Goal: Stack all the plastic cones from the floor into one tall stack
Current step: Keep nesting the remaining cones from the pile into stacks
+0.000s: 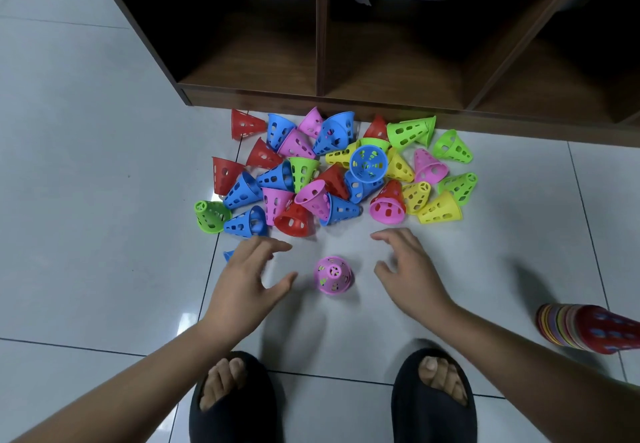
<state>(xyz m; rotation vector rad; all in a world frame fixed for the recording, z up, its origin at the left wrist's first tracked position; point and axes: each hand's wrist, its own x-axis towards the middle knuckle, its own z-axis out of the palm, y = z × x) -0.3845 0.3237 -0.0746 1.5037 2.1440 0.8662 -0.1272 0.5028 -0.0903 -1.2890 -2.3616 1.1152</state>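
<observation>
- Pink cone stands upright on the floor, between both hands.
- Left hand at nine o'clock, fingers spread, empty.
- Right hand at three o'clock, likewise.

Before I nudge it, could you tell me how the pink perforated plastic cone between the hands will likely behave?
The pink perforated plastic cone is probably very light, being full of holes. Standing on its wide rim, it would likely slide on the glossy tiled floor rather than tip. Knocked over, it may roll in a curve.
</observation>
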